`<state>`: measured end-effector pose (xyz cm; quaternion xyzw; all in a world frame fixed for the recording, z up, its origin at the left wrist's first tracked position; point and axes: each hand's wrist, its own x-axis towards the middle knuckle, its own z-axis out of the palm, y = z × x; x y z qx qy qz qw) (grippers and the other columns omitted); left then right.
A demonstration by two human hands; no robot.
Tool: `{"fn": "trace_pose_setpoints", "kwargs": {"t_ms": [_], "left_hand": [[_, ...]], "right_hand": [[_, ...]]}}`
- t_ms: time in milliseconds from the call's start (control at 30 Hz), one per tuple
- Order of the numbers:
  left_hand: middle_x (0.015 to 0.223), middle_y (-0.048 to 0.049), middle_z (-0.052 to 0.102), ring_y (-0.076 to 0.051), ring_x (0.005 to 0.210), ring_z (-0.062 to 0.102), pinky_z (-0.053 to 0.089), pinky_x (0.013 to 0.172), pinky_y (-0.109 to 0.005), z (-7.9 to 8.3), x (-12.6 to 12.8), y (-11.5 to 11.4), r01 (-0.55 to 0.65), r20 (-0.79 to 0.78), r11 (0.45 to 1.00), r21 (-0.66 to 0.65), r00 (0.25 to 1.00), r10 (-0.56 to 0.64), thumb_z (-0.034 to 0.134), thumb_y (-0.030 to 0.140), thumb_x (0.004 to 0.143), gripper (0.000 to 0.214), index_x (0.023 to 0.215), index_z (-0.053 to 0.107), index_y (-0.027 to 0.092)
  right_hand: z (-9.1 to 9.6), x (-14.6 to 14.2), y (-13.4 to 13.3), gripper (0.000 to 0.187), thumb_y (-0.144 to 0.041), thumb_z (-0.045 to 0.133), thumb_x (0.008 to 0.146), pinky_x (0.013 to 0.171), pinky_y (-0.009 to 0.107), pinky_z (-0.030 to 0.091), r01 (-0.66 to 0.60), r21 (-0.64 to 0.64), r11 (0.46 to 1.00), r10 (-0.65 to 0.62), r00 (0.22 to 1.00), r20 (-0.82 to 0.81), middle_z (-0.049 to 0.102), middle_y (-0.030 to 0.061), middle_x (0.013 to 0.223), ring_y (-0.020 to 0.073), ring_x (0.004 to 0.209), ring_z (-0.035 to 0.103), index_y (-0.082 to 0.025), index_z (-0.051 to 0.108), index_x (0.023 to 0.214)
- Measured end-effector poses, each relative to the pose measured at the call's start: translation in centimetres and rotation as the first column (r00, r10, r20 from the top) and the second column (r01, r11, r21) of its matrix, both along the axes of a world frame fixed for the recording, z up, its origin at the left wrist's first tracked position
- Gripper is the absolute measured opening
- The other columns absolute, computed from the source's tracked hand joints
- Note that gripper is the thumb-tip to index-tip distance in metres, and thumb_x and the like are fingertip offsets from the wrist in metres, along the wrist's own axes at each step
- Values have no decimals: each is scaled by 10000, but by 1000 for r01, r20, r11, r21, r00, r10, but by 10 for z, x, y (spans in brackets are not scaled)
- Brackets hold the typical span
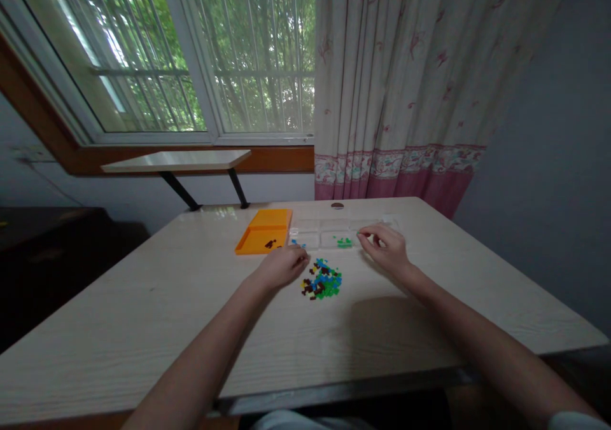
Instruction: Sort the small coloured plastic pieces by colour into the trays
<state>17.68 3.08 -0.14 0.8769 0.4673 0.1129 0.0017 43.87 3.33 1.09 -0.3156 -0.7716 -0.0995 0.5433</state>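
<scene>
My right hand (386, 247) pinches a small green plastic piece (359, 234) between thumb and forefinger, just over the right part of a clear divided box (312, 225). Green pieces (344, 242) lie in one compartment of that box, and a few blue pieces (296, 243) in the compartment to its left. Close to the left edge of a mixed pile of small pieces (324, 282), my left hand (282, 266) has its fingers curled together. Whatever they may hold is hidden. The pile mixes green, blue, dark brown and yellow.
An open orange case (267, 220) stands left of the clear box, with several dark brown pieces (271, 243) inside. A dark round object (337, 205) sits at the table's back edge. Behind are a small raised shelf (176, 160), a window and a curtain (382, 86).
</scene>
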Motion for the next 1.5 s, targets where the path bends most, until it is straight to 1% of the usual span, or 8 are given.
{"fn": "trace_pose_setpoints", "kwargs": {"t_ms": [167,400,600,833,1000,1200,1300,1500], "left_hand": [[842,-54,624,-157,747,561,391,643,-232,0,-1,1,52,5,996,-67,999,-52,416,272,820,228,852,624,184],[859,-41,611,-141,757,554,401,660,-217,5,6,-6,120,76,990,-79,991,-114,425,225,804,215,874,624,188],[844,-37,593,-134,753,551,409,674,-211,5,9,-7,156,54,984,-90,987,-151,425,166,784,218,866,625,192],[883,-47,597,-148,790,560,419,700,-226,2,8,-5,140,21,988,-60,990,-139,414,176,797,226,888,621,191],[895,-55,600,-158,820,565,422,724,-240,-2,7,-3,122,0,992,-39,993,-122,388,217,828,242,909,615,192],[923,-57,601,-162,817,572,425,702,-245,-2,7,-3,53,-7,998,-13,999,-53,370,245,845,250,912,604,190],[935,-56,601,-158,820,574,426,709,-244,-3,7,-3,31,-17,999,-23,999,-31,382,245,840,246,916,610,193],[946,-57,610,-158,844,575,424,726,-239,-7,7,0,0,21,999,-52,1000,1,416,259,831,238,926,627,203]], "right_hand": [[-2,-3,0,47,-180,563,776,531,216,379,-24,4,1000,24,999,33,609,2,655,90,519,479,-187,609,771],[-3,-3,1,69,-204,547,789,542,222,379,-16,-35,999,18,999,41,610,11,668,93,522,478,-182,612,781],[-13,-3,8,103,-228,519,801,586,220,387,54,-233,971,-13,985,172,610,13,725,106,588,514,-186,612,818],[-37,-2,37,97,-217,523,775,662,239,408,199,-368,908,-119,966,228,621,16,762,149,736,567,-194,614,801],[-39,-4,41,118,-221,507,787,670,242,410,267,-400,877,-175,952,250,635,19,785,151,746,574,-200,621,807],[-37,-3,37,143,-227,493,799,686,241,410,279,-417,865,-187,951,248,642,23,820,152,764,575,-198,628,836],[-35,-3,32,143,-228,495,798,688,237,409,234,-429,872,-137,960,245,639,26,806,149,761,573,-189,627,836],[-37,-18,11,140,-207,489,806,605,211,401,22,-447,894,133,941,311,627,15,736,122,657,561,-191,628,811]]}}
